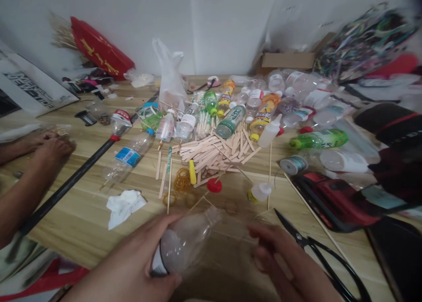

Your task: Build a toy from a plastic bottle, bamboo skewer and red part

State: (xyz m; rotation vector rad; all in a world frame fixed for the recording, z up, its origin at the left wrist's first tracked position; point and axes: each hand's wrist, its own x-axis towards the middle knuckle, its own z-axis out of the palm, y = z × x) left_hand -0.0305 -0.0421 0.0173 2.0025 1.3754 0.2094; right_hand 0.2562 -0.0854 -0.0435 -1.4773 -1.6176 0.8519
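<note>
My left hand (158, 258) is wrapped around a clear plastic bottle (187, 240) with a white-and-dark label near its base. The bottle tilts, its neck pointing up and to the right. My right hand (280, 253), slightly blurred, hovers right of the bottle with its fingers apart; I make out nothing between them. Beside it lie black-handled scissors (305, 239). A red cap (214, 185) rests beyond the bottle's neck, near a thin stick. Rubber bands (182, 180) and a yellow tube-like piece (192, 172) sit farther left.
Flat wooden sticks (217, 154) are heaped mid-table, with several plastic bottles behind. A red-and-black power tool (336, 201) stands right. A black rod (69, 183) crosses the left side. Another person's hands (54, 150) work at far left. A crumpled tissue (125, 206) lies nearer.
</note>
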